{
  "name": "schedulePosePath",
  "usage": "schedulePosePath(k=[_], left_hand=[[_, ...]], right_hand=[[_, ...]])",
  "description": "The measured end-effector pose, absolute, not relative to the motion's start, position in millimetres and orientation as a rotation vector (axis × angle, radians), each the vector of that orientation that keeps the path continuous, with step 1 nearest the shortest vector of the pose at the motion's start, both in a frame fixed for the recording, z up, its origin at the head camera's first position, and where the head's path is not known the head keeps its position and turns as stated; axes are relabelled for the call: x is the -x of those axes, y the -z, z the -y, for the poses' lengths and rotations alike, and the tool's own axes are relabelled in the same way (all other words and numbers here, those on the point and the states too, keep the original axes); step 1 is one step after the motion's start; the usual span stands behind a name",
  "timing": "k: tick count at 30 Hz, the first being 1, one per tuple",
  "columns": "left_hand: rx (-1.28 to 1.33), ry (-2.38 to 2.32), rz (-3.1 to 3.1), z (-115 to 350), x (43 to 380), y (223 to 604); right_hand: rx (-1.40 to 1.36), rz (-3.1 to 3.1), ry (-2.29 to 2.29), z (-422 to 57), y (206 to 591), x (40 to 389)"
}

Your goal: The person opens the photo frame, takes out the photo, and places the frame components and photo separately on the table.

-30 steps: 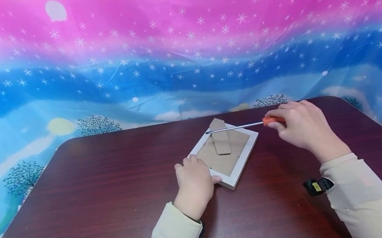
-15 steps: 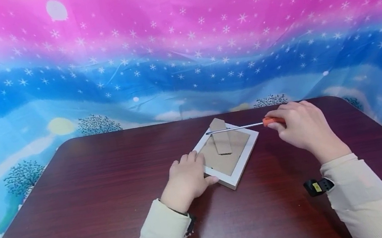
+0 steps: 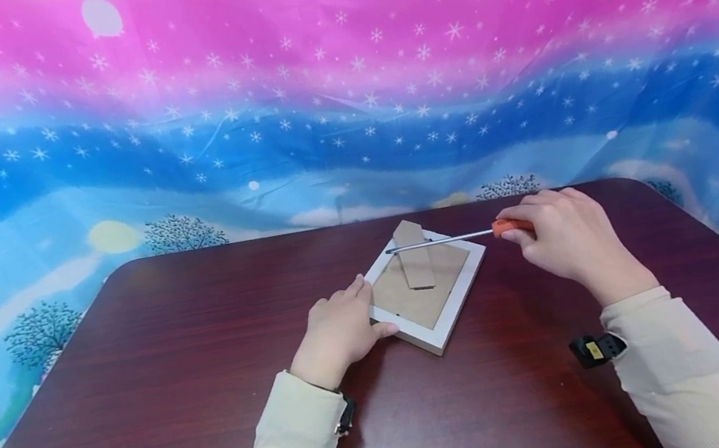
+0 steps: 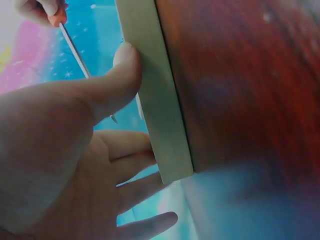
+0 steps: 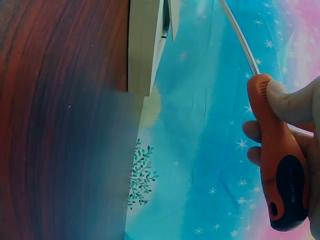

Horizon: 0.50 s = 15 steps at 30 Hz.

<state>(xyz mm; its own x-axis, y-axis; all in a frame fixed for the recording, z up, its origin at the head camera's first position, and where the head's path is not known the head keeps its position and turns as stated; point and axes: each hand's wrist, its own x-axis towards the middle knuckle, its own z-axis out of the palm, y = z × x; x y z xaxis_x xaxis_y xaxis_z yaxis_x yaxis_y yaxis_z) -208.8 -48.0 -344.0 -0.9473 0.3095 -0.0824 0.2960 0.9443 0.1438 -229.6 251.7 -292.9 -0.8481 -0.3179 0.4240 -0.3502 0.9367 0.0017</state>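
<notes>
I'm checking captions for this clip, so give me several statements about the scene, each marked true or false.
1. The right hand holds a screwdriver. True.
2. The screwdriver has a green handle. False: it is orange and black.
3. The left hand is at the edge of the picture frame. True.
4. The picture frame lies front up. False: its back faces up, showing a stand flap.
5. In the head view, the screwdriver crosses the stand flap. True.

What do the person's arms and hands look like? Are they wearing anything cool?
The left hand and right hand wear no gloves. The left sleeve and right sleeve are long and cream-coloured. There's a black band at the left wrist and a black gadget with a yellow patch at the right.
</notes>
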Motion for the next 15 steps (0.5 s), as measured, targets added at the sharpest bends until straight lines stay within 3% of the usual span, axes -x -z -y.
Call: schedulePosePath(k=[15], left_hand=[[-0.321,0.245,-3.145,21,191,343]], right_hand=[[-0.483,2.683,-0.099,-251,293,229]])
